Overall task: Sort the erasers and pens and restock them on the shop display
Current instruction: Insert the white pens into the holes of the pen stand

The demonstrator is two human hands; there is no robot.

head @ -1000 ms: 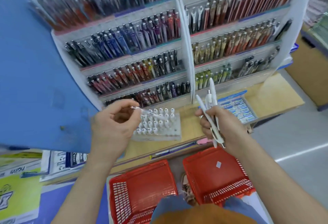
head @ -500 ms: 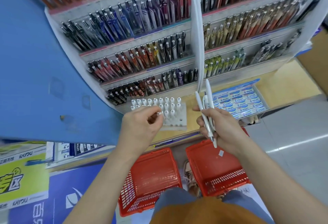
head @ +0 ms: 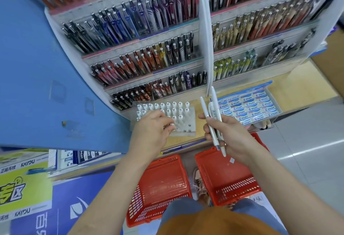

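The left hand [head: 152, 132] has dropped to the pen holder [head: 186, 123], fingertips pinching a single pen [head: 169, 125] into it; the right hand [head: 229, 134] clutches white pens [head: 214, 111], boxed erasers [head: 249, 106] just beyond it

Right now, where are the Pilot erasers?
In the head view, the Pilot erasers fill a clear tray on the wooden ledge, right of centre, just beyond the right hand gripping white pens and below the pen racks.

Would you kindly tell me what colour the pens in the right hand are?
The pens are white, plainest in the head view.
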